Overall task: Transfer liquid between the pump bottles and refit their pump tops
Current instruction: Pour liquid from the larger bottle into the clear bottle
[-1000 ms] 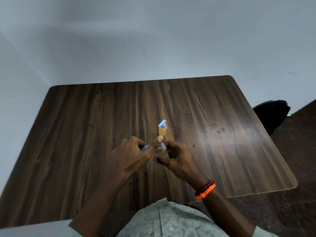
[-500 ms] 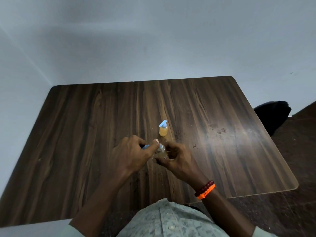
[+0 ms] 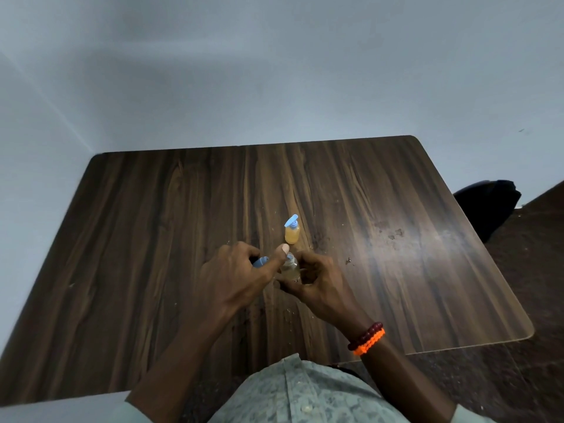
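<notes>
Centrally, right hand grips clear bottle, left hand pinches blue pump top; grained wood table

Head view, downward over table

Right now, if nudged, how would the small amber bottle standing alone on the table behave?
The amber bottle looks small, so probably light. Its blue pump top makes it top-heavy, so it would likely tip. The wooden table looks smooth, so it might slide first.

Dark wood table against pale walls
</notes>
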